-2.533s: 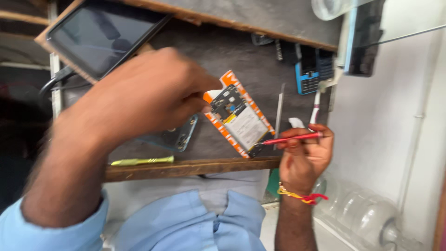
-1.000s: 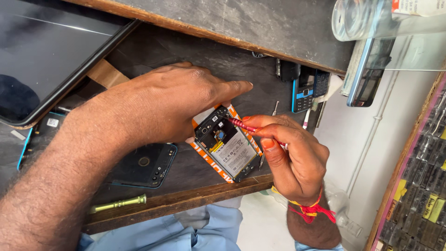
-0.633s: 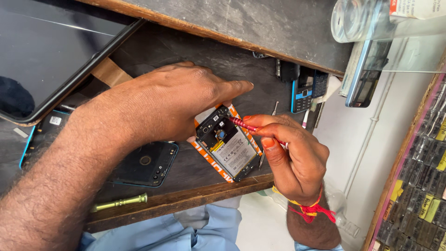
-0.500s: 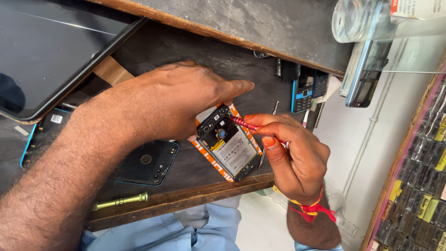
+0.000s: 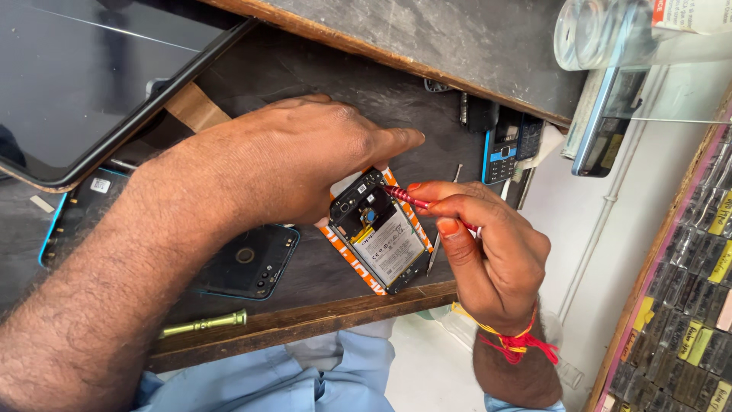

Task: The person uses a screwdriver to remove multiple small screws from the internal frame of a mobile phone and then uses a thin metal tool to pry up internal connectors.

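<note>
Since the earliest frame, the right hand [image 5: 488, 252] has been brought in from well apart until the red screwdriver [image 5: 415, 201] pinched in its closed fingers meets the upper edge of the opened phone [image 5: 379, 233]; over the last second almost nothing is changed. The left hand [image 5: 297, 164] is laid flat over the phone's far end, fingers curled down, pinning it to the wooden bench [image 5: 305, 320]. By judgement, the tip is best kept square in the screw head and the phone pressed firmly. Left of the left hand a large tablet [image 5: 91, 84] is propped; under its wrist a black back cover [image 5: 248, 263] is lying; nearer the edge, a brass tool [image 5: 202, 326]. Nothing is seen blocking the work.
</note>
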